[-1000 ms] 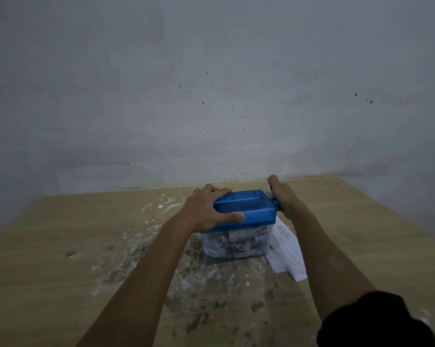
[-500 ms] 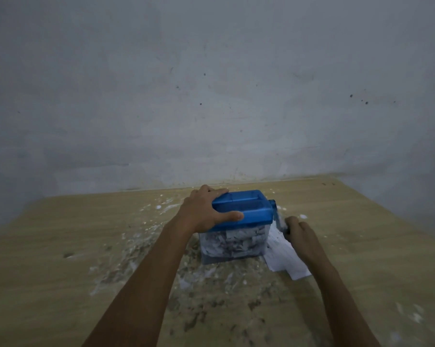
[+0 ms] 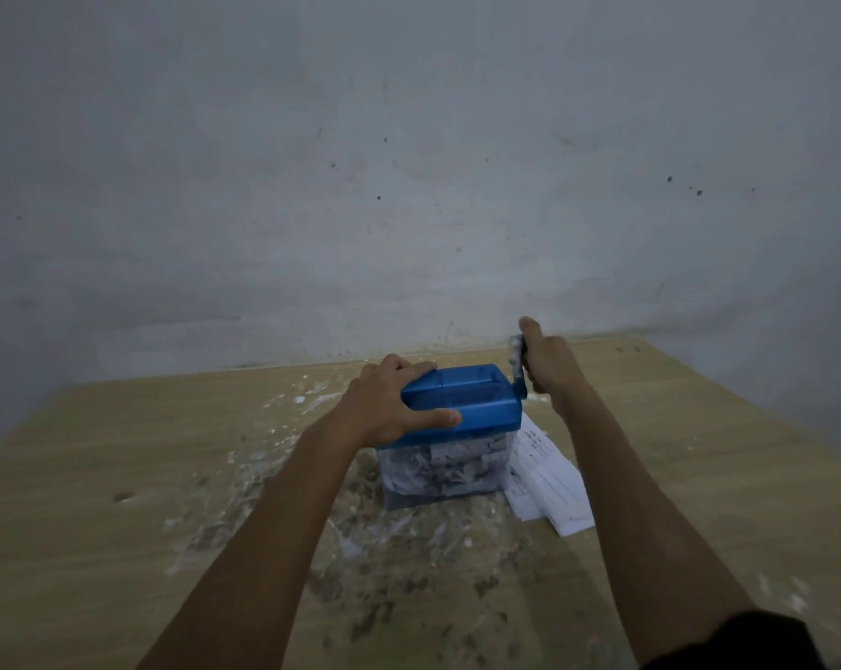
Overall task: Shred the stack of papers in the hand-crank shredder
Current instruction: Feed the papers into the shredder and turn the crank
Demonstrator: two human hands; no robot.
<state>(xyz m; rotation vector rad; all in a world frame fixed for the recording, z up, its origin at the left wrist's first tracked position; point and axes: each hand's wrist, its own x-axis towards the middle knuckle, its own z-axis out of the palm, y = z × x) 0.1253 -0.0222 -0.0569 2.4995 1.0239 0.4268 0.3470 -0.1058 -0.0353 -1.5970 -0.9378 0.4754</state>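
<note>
Blue plastic-topped hand-crank shredder [image 3: 462, 403] with a clear bin sits mid-desk [image 3: 142, 476], probably light and prone to skidding; left hand [image 3: 389, 403] grip clamps its lid, right hand [image 3: 546, 362] grip wraps the crank handle [image 3: 517, 360].

Left hand [image 3: 384, 403] grips the blue lid of the shredder [image 3: 462, 403], thumb along its near edge. Right hand [image 3: 549, 365] holds the crank handle [image 3: 517, 365], raised above the lid's right end. Clear bin [image 3: 445, 469] below holds shredded scraps. Printed papers [image 3: 549, 481] lie just right of the bin on the wooden table [image 3: 118, 452], which is speckled with white debris.
</note>
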